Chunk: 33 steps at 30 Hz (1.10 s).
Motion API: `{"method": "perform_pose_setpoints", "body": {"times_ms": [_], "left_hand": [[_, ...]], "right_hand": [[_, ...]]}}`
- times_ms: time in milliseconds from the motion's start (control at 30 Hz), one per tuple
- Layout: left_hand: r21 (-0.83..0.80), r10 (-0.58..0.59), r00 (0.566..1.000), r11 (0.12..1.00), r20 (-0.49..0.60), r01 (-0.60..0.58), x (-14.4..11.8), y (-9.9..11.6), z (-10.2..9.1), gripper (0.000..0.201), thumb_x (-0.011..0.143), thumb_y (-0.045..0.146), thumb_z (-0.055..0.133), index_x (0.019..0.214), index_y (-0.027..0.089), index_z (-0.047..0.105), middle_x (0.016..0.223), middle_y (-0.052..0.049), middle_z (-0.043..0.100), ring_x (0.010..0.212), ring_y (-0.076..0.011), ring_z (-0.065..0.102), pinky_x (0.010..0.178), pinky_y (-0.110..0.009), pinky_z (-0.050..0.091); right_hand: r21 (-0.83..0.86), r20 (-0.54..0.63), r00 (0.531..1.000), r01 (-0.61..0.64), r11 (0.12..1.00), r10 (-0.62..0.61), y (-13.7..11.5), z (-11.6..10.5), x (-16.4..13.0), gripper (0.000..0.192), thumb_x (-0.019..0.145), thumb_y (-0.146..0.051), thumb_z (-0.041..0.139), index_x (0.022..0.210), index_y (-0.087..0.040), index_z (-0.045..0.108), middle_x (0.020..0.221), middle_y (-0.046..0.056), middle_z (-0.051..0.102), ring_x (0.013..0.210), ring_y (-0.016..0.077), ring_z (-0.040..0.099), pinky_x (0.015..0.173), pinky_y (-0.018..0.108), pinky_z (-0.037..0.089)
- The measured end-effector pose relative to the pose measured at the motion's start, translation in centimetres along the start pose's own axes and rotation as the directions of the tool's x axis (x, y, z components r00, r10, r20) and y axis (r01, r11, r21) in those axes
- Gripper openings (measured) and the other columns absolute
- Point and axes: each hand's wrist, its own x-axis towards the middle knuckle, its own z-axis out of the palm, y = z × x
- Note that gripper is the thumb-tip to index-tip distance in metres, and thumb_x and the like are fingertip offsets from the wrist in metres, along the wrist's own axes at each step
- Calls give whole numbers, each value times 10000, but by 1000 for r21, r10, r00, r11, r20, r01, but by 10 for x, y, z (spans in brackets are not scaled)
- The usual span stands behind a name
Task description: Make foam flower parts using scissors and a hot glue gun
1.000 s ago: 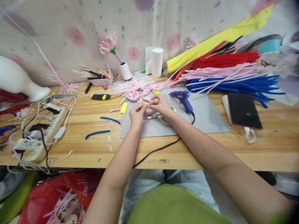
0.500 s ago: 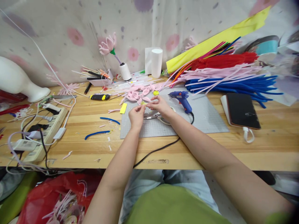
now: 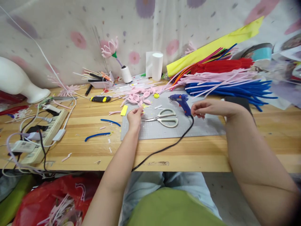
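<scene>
My left hand [image 3: 134, 119] is closed in a pinch over the left part of the grey cutting mat [image 3: 150, 133]. Whatever sits between its fingertips is too small to make out. Just right of it lies a pair of scissors [image 3: 168, 121] with pale handles. At the lower end of the blue hot glue gun's handle [image 3: 185, 106] is my right hand [image 3: 199, 108], fingers loosely bent and apart, not wrapped round it. Pink pipe-cleaner petals [image 3: 136, 95] lie heaped beyond my left hand, with a small yellow ball [image 3: 156, 95] beside them.
A black cord [image 3: 164, 148] runs from the glue gun to the table's front edge. Bundled blue pipe cleaners [image 3: 225, 90] lie at the back right. A cutter knife [image 3: 100, 99], a yellow strip [image 3: 124, 110] and a power strip [image 3: 50, 135] are on the left.
My right hand has left my left hand and moved right to the glue gun, uncovering the scissors. My left hand has stayed nearly in place, still pinching.
</scene>
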Motion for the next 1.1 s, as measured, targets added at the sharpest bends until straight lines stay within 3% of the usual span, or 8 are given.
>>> {"method": "perform_pose_setpoints", "body": {"times_ms": [133,233,300,367,433,533,667,1100], "left_hand": [[33,32,999,999,0,-32,2,-2,-1,139,599,261,693,576,131,650,559,4,589,603,-111,555,640,-263,474],[61,79,997,995,7,-79,3,-5,-3,143,598,272,690,592,132,662,570,4,603,590,-107,542,645,-266,472],[86,120,993,989,8,-120,5,-7,-5,148,593,279,692,617,135,675,589,3,619,590,-102,539,655,-261,465],[105,150,989,983,11,-151,6,-8,-6,151,588,278,695,641,137,686,612,-2,635,611,-104,551,676,-256,456],[107,155,988,982,18,-156,5,-6,-6,148,583,270,695,650,138,692,625,-9,645,641,-112,566,694,-256,450],[105,138,990,984,34,-141,2,-2,-4,135,585,266,688,634,141,689,627,-17,649,667,-121,573,690,-256,443],[148,127,990,980,62,-135,-1,-1,-3,140,584,282,693,619,146,691,626,-17,649,673,-128,567,670,-253,432],[222,135,989,964,62,-145,1,-8,-2,102,603,258,682,572,161,677,640,-9,655,713,-143,578,710,-256,424]], "right_hand": [[-83,-453,890,-108,991,60,15,4,11,524,606,-555,643,961,-176,584,846,82,609,754,209,558,677,350,454],[-153,-477,877,-145,978,56,12,24,40,515,563,-564,688,887,-169,620,870,94,634,826,267,585,754,393,456],[-103,-600,789,-239,966,131,11,38,59,463,588,-542,680,832,-152,625,806,110,635,793,279,589,731,409,455],[-17,-726,678,-185,983,115,9,49,72,432,629,-538,646,831,-156,627,791,106,635,782,262,586,717,402,454],[100,-774,628,8,995,73,5,57,76,437,636,-550,633,847,-167,627,787,84,635,737,219,580,672,363,460],[268,-685,728,300,916,-38,-8,65,70,447,612,-546,664,847,-169,618,710,38,608,612,138,535,573,282,433],[256,-505,847,329,909,-165,-23,76,65,401,614,-523,686,747,-157,595,552,-24,499,501,85,428,500,244,352],[19,-439,860,296,955,-258,-16,87,80,417,662,-535,633,798,-143,676,719,26,635,658,156,534,639,286,417]]}}
